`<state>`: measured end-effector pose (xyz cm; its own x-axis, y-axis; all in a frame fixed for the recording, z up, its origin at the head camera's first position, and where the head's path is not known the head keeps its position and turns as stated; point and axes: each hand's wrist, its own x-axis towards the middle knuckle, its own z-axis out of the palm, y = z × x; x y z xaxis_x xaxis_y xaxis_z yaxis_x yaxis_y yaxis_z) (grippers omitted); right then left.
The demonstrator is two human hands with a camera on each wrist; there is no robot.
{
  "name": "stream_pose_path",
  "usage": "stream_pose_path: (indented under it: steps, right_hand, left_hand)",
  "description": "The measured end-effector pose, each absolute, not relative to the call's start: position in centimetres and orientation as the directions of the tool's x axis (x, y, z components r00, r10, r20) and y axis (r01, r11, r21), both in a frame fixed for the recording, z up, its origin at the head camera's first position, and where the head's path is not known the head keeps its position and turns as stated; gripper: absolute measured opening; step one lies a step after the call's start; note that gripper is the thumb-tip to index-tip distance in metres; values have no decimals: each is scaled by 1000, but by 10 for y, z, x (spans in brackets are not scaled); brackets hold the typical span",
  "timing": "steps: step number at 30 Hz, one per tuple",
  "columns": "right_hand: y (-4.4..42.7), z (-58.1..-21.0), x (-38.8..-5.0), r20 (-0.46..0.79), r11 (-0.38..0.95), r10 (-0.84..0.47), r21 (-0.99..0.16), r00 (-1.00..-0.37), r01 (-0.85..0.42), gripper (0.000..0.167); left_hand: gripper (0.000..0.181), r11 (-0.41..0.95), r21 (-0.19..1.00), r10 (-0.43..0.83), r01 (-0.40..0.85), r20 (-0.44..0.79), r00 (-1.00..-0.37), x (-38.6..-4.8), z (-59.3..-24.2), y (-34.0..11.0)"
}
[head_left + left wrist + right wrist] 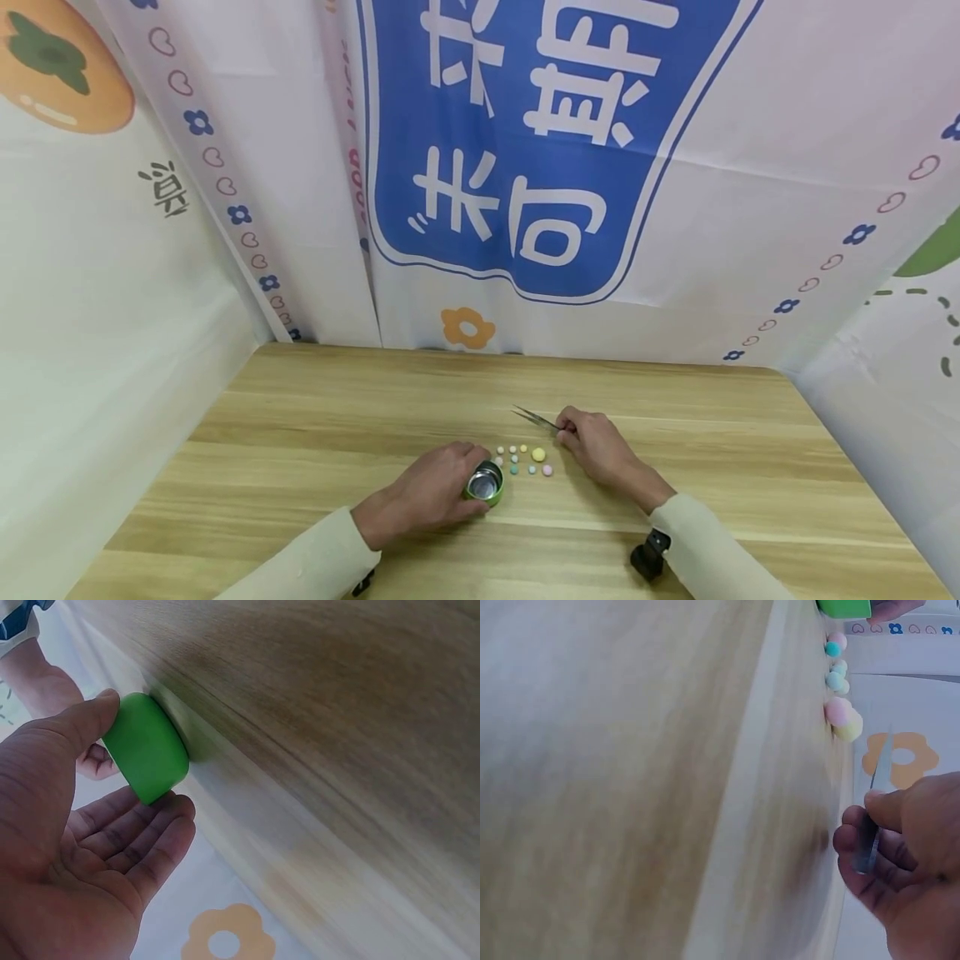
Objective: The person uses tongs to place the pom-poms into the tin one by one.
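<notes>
My left hand (438, 487) (97, 825) holds a small round green container (493, 500) (146, 748) between thumb and fingers on the table; seen from above, its top is open and its inside silvery. Beside it, to the right, lie several small pastel balls in white, yellow, pink and teal, among them a larger yellow ball (538, 454) and a pink ball (547, 471) (838, 712). My right hand (600, 446) (911, 855) pinches metal tweezers (536, 418) (881, 766), whose tips point left, beyond the balls and touching none.
The wooden table (360, 383) runs back to a white printed cloth (322, 292) with a blue sign and an orange flower. Similar cloth hangs at the left and right sides. A black device (648, 557) is at my right wrist.
</notes>
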<state>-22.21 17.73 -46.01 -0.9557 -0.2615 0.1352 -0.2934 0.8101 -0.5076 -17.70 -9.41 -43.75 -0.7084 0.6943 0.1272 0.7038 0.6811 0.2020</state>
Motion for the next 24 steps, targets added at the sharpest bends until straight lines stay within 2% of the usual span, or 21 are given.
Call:
stream_pose_path:
  steps: [8, 14, 24]
  right_hand:
    - [177, -459, -221, 142, 728, -286, -610, -948, -311, 5]
    - [177, -461, -218, 114, 624, -342, -714, -933, -317, 15]
    - [178, -462, -215, 166, 625, -370, -683, -914, -377, 12]
  left_hand:
    - [52, 682, 197, 694, 705, 133, -708, -177, -436, -95]
    - [51, 676, 213, 694, 706, 138, -707, -174, -438, -96]
    - [51, 679, 226, 688, 699, 137, -713, -175, -438, -97]
